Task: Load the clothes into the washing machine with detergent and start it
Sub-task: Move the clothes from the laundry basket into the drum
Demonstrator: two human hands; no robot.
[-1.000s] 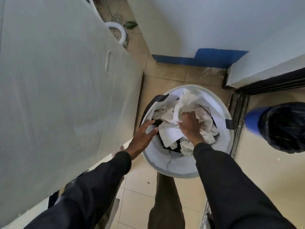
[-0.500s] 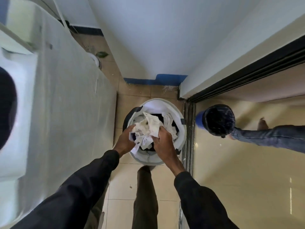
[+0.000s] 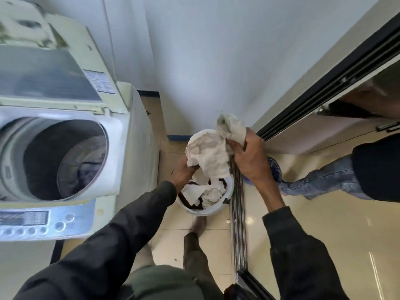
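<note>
Both hands up over the white laundry basket [image 3: 216, 210] on the tiled floor, between washing machine [image 3: 65, 148] and sliding-door track. Right hand [image 3: 249, 161] had fingers clenched on one end of a pale, crumpled cloth [image 3: 208, 158]; left hand [image 3: 184, 172] gripped its lower edge. Cloth hung lifted above basket, stretched betw. the two hands. More white and dark clothes [image 3: 203, 194] lay in basket below. Machine at left w/ lid raised, drum [image 3: 65, 159] open, some dark fabric already inside. Control panel [image 3: 41, 221] at front edge, blurred.
</note>
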